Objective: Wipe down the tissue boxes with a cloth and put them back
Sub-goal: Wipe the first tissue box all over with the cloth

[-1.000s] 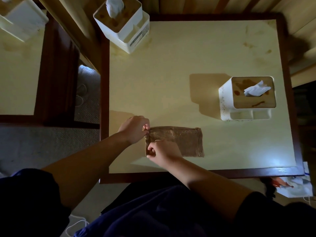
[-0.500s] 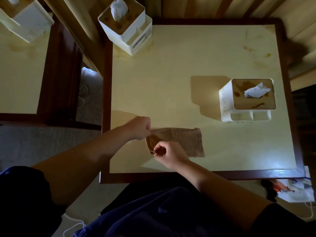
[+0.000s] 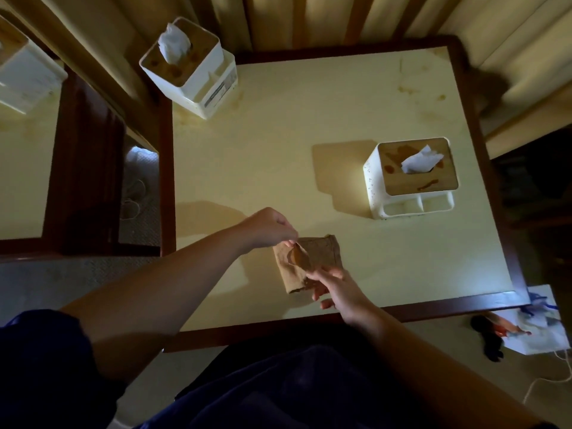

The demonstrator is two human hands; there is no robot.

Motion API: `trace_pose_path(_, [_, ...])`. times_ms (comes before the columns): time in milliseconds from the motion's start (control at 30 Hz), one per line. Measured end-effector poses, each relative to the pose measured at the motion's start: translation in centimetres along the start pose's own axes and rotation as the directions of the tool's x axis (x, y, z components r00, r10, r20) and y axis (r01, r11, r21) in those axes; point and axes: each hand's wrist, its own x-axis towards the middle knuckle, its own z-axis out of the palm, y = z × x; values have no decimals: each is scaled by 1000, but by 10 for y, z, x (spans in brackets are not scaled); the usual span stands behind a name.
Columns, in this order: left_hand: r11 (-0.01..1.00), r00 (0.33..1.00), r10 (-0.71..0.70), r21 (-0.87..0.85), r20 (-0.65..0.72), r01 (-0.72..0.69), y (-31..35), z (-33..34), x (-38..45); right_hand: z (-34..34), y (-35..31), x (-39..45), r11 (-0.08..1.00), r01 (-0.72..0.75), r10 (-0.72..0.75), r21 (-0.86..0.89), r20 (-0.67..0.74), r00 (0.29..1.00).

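Two hands are busy with the brown cloth [image 3: 309, 261] near the front edge of the table [image 3: 278, 156]; a second ago the cloth lay long and flat, and now it is folded over into a shorter, thicker shape, with one flap sticking up in the middle; so the cloth looks to be getting folded into a pad for wiping, and no box has been wiped yet, I think.

The left hand [image 3: 269, 226] comes in from the left edge side, with its fingers curled and pinching the raised flap at the top of the cloth; the right hand [image 3: 332, 287] is at the near right corner of the cloth, thumb and fingers holding that corner, with the other fingers loosely spread; both arms reach out over the front edge of the table.

One tissue box [image 3: 410, 178] stands near the right edge of the table, well apart from the cloth, with brown marks on its wooden lid and a tissue poking out; another tissue box [image 3: 188, 66] sits at the far left corner, tilted and hanging partly past the edge; a third tissue box [image 3: 28, 75] stands on a second table [image 3: 28, 168] to the left; the next move is likely to carry the cloth to the nearest box.
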Motion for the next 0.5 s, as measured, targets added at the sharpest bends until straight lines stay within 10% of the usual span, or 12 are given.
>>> trace_pose_path(500, [943,987,150,308,-53,-127,32,45,43,-55,14,8,916,23,-77,-400,-118,990])
